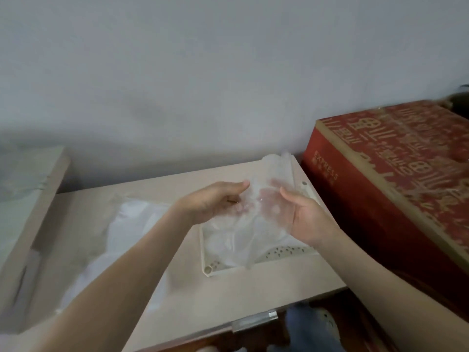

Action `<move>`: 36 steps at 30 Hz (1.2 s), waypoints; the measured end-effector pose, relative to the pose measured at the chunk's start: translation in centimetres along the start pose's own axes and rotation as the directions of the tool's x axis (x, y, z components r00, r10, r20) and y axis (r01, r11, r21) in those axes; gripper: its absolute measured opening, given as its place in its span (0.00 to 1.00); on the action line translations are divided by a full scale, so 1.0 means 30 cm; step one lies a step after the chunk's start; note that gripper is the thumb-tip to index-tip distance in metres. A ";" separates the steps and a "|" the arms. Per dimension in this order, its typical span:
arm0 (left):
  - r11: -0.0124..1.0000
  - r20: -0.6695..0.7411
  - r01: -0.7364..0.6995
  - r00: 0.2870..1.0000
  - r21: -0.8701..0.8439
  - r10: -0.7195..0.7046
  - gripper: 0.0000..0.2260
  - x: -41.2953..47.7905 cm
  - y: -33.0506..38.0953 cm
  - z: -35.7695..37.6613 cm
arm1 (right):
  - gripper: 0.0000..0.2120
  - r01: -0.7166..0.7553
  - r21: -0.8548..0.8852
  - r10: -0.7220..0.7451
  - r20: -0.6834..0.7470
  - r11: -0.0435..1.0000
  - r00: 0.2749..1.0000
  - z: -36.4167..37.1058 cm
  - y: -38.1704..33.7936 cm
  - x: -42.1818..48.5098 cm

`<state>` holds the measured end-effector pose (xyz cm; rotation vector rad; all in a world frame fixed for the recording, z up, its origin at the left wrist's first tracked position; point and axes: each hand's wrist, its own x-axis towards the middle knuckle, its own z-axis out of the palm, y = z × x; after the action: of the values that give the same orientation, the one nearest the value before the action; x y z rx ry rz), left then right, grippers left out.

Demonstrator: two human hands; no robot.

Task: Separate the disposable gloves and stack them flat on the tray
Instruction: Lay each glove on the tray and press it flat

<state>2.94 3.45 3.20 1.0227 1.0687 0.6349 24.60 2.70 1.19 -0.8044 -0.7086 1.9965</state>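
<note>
A clear, crinkled disposable glove (250, 224) hangs between my two hands above the cream perforated tray (281, 255). My left hand (215, 201) grips its left side with thumb and curled fingers. On its right side, my right hand (302, 214) holds the film, fingers partly seen through it. The glove's lower edge drapes into the tray. A heap of more clear gloves (132, 237) lies on the table to the left of the tray. The frame is blurred.
The beige table (253, 295) has its front edge near me. A big red printed cardboard box (396, 179) stands close on the right. A wooden board and plastic sheet (28, 189) lean at the left. The wall is behind.
</note>
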 end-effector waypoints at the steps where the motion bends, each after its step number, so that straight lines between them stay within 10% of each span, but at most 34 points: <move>1: 1.000 -0.012 -0.005 1.000 0.010 0.005 0.11 0.019 -0.004 -0.001 | 0.12 -0.009 -0.008 0.009 0.007 1.000 1.000 -0.016 0.001 0.009; 8: 0.991 -0.065 0.041 0.997 0.127 -0.033 0.10 0.098 -0.042 -0.066 | 0.20 -0.057 -0.272 0.023 -0.125 0.961 0.992 -0.123 -0.004 0.095; 16: 0.979 -0.066 -0.037 0.997 0.199 0.051 0.12 0.135 -0.051 -0.068 | 0.50 -0.057 -0.739 -0.123 -0.186 0.671 0.975 -0.114 0.007 0.160; 25: 0.966 0.004 -0.140 0.990 0.218 0.143 0.14 0.139 -0.071 -0.051 | 0.39 -0.154 -0.761 -0.071 -0.254 0.631 0.965 -0.038 0.073 0.194; 36: 0.992 -0.101 -0.088 0.992 -0.087 0.079 0.29 0.148 -0.107 -0.037 | 0.26 0.127 -0.699 -0.318 -0.150 0.704 0.936 -0.059 0.049 0.187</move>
<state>3.47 6.19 -1.64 0.9687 1.0752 0.8020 22.78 7.14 -2.52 -1.3088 -1.3485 1.3436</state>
